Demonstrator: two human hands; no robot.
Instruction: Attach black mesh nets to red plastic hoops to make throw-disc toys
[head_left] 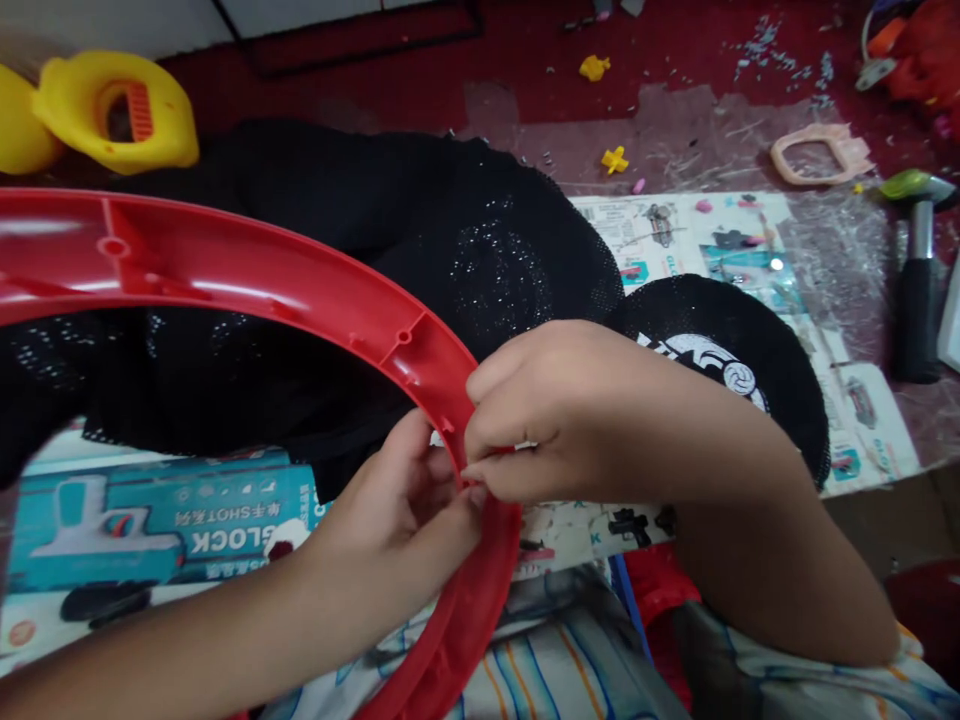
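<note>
Curved red piece [300, 280], glossy, trough-shaped, cross-ribbed inside

This seems to be a small workshop where plastic goods are handled, though I cannot tell if it is a room of a home. The counter [510, 50] is dark red and worn, and its nearer part is covered with crumpled clear film [844, 255] and printed cardboard [889, 425] showing toy guns. A hammer [919, 300] with black grip lies at the right side. Small grey chips [765, 45] and yellow bits [615, 160] are scattered farther away. Bulky yellow parts [154, 115] and a red part [255, 255], with moulded posts inside, also speak for such work.
</note>
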